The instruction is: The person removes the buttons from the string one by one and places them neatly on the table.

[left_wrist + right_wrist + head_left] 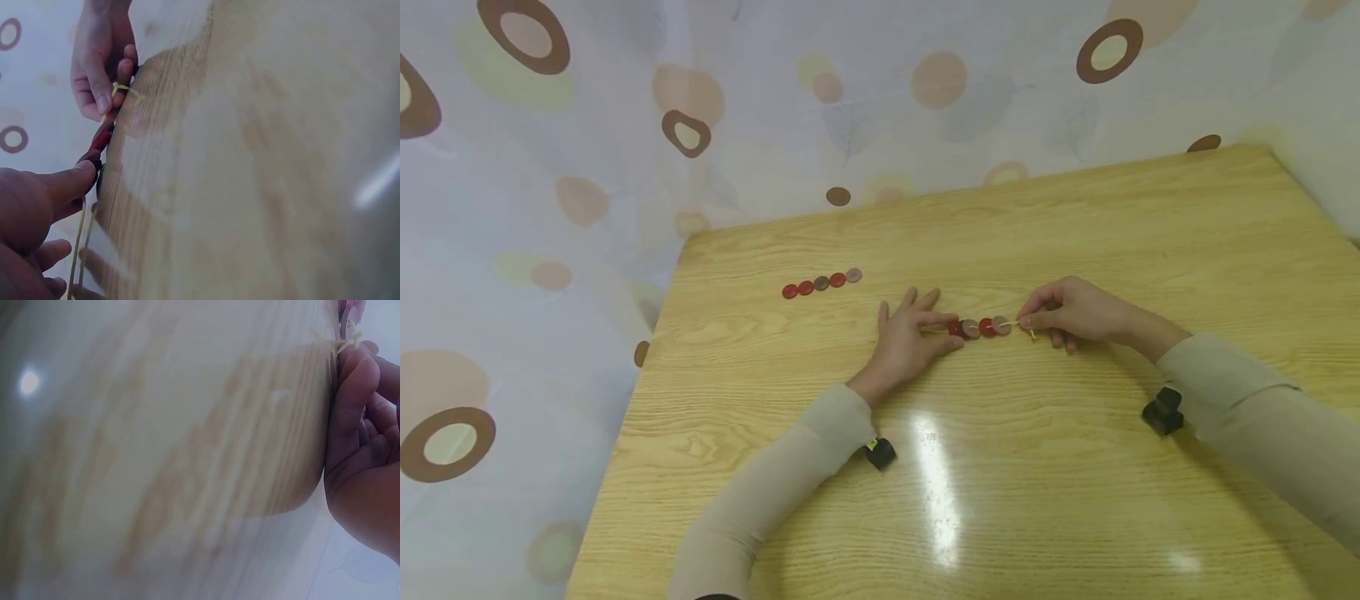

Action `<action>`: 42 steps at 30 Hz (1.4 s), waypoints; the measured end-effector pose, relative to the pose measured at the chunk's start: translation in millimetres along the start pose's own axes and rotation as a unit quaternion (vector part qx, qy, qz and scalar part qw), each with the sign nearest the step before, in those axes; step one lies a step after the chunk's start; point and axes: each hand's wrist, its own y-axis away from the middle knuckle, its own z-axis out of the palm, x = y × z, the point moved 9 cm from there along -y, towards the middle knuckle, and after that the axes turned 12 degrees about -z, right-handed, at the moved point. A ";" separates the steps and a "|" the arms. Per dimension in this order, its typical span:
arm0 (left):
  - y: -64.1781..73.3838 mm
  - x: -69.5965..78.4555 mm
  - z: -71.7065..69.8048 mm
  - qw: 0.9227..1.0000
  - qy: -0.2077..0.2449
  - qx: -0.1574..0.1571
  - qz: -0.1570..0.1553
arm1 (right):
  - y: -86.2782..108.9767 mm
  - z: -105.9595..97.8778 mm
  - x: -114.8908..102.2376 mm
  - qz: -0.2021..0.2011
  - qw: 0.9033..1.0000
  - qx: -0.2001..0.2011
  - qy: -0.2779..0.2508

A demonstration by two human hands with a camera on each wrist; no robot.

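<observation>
Several red and greyish-pink buttons (987, 327) lie in a short row on a yellow string, in front of me in the head view. My left hand (904, 340) pinches the dark red button (956, 328) at the row's left end between thumb and forefinger, its other fingers spread. Between the thumb and fingertips of my right hand (1075, 310) is the string just right of the row; its knotted end (354, 339) sticks out in the right wrist view. More yellow string (77, 244) trails below the left thumb in the left wrist view.
Farther back to the left, a second row of red, grey and pinkish buttons (822, 283) lies on the wooden table (737, 450). A patterned sheet (880, 108) hangs behind the table and along its left side.
</observation>
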 end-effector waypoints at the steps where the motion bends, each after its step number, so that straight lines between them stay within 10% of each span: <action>1: 0.0 0.2 -0.3 1.000 0.004 0.000 0.001 | -0.2 0.2 -0.2 -0.001 1.000 0.000 0.000; 42: 1.1 0.4 -2.8 0.991 0.134 -0.015 0.005 | -1.8 1.6 -1.8 -0.005 1.000 0.005 0.007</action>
